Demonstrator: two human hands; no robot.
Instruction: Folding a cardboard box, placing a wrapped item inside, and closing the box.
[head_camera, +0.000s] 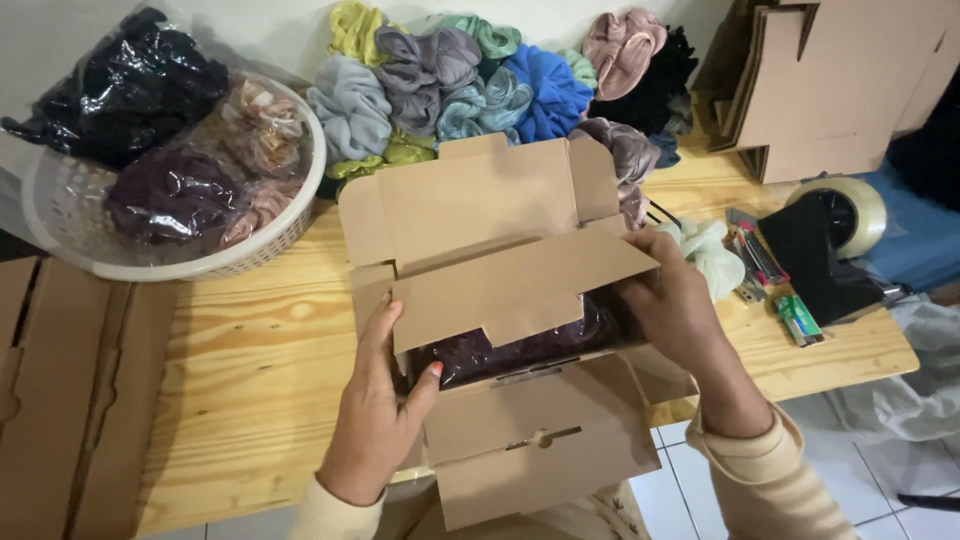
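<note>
A brown cardboard box (480, 205) lies open on the wooden table (250, 370), its lid flap folded partway down. Inside it sits a dark purple item in clear plastic wrap (520, 350). My left hand (385, 400) grips the box's left side, thumb on the inner edge beside the wrapped item. My right hand (675, 305) holds the box's right side at the lid flap's corner. Both sleeves are cream coloured.
A white basket (60, 240) of bagged dark and patterned fabric stands at the back left. A pile of coloured scrunchies (470, 80) lies behind the box. A tape dispenser (830, 245), pens and a pale green scrunchie (712, 255) lie right. Flat cardboard (60, 390) lies at left and back right.
</note>
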